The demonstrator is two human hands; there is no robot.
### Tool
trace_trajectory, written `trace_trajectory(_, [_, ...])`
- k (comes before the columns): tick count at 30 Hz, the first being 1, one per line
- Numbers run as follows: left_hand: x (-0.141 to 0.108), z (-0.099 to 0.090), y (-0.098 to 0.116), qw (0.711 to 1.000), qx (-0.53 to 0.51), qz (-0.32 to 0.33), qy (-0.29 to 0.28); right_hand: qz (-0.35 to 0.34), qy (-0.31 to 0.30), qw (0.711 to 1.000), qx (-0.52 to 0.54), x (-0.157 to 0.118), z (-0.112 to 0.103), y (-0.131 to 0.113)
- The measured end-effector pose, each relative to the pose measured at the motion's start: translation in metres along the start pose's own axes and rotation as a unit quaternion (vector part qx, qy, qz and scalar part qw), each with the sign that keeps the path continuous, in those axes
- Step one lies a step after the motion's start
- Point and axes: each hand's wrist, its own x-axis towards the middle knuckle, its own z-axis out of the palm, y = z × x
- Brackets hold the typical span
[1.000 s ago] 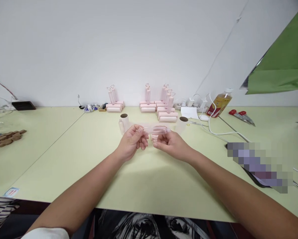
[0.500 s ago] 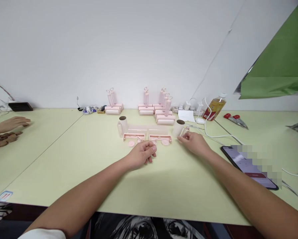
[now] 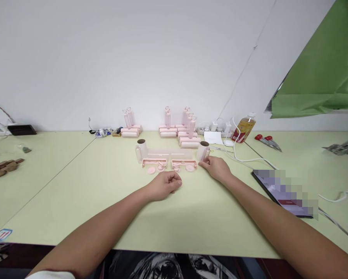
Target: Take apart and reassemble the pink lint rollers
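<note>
Near the middle of the table lie two sets of pink lint roller parts. My right hand (image 3: 217, 168) has its fingers around the lower part of an upright pink handle (image 3: 206, 152), close beside the right-hand lint roll (image 3: 202, 148). My left hand (image 3: 164, 185) rests on the table with fingers curled in and nothing visible in it. Two open pink cases, left (image 3: 154, 161) and right (image 3: 184, 162), lie beyond it, with clear pink covers (image 3: 158, 153) behind. Round pink caps (image 3: 151, 170) lie in front. At left, another handle (image 3: 138, 153) stands against the other roll (image 3: 142, 147).
Several assembled pink lint rollers (image 3: 189, 140) stand along the wall. A drink bottle (image 3: 244, 128), white cables (image 3: 238, 153) and a phone (image 3: 278, 195) are to the right. Brown pieces (image 3: 5, 169) lie far left, and a green sheet (image 3: 319, 73) hangs upper right.
My right hand has brought the pink handle slightly left, close against the roll. My left hand's fingers have curled in more. A co-worker's hand at far left has gone out of view.
</note>
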Motion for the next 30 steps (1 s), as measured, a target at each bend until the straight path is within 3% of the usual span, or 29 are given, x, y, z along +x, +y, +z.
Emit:
trace_trajectory(7, [0.001, -0.001, -0.003, 1.000, 0.017, -0.003, 0.013, 0.005, 0.005, 1.000, 0.016, 0.007, 0.004, -0.006])
trace_trajectory(17, [0.002, -0.003, -0.005, 1.000, 0.001, -0.011, 0.001, 0.005, -0.012, 0.994, 0.112, 0.002, -0.006, 0.004])
trace_trajectory(30, [0.002, -0.005, -0.006, 1.000, 0.013, -0.016, -0.009, -0.004, -0.028, 0.989, 0.144, 0.005, -0.002, 0.011])
